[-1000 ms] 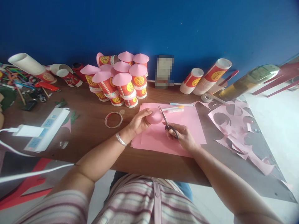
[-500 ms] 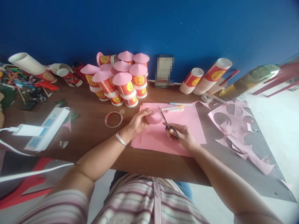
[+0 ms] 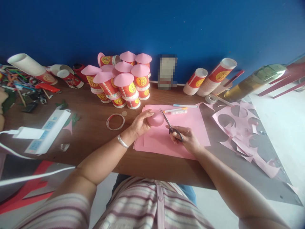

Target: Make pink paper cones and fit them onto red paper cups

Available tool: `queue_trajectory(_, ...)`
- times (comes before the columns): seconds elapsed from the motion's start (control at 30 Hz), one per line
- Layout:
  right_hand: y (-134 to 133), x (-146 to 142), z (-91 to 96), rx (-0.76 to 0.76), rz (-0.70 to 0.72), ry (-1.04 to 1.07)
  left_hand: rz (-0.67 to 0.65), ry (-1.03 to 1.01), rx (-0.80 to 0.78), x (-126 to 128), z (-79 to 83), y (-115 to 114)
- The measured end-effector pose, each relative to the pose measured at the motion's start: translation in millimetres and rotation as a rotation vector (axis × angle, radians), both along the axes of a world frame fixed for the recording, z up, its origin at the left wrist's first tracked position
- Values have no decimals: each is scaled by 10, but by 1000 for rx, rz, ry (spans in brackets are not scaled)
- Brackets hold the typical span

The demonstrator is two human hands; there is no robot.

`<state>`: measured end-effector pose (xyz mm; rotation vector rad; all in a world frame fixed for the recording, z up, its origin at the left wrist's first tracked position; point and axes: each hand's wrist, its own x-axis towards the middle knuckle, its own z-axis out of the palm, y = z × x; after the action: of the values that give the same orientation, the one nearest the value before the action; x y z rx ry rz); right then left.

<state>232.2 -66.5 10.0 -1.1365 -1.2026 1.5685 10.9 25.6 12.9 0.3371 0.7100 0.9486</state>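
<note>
At the table's (image 3: 95, 127) left edge we see one white power strip (image 3: 46, 132) with a white plug (image 3: 26, 133) in it, and near the back left corner a long stack of nested paper cups (image 3: 28, 67) lying on its side. Towards the middle of the back edge stands a cluster of red paper cups (image 3: 120, 81) bearing yellow medallions; we count about eight pink cone caps on them, and the characters in the medallions are too small to read. One ring of tape (image 3: 115, 121) lies in front of that cluster.

Our left hand (image 3: 140, 123) curls around a small pink paper cone (image 3: 156, 119), thumb on top, holding it over the pink sheets (image 3: 188, 127) at the table's front middle. Our right hand (image 3: 186, 138) grips one pair of scissors (image 3: 170, 125), fingers through the handles, blades slightly parted at the cone's right edge.

Two pens (image 3: 178, 109) lie at the sheets' far edge. Along the right back edge lie two more nested cup stacks (image 3: 209, 81), and pink offcuts (image 3: 240, 130) with round holes cover the right side.
</note>
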Motion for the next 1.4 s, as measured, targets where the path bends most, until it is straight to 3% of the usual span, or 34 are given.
queue_trajectory(0.83,-8,16,-34,-36,-1,53,12,5,7,-8,-29,17)
queue_trajectory(0.93,18,3,-14,19,-126,165,9,22,-1,-13,-21,15)
queue_trajectory(1.17,150,125,112,232,-636,263,-15,4,8,-4,-4,12)
queue_trajectory(1.4,209,210,43,286,-751,110,-55,-10,42,7,-11,13)
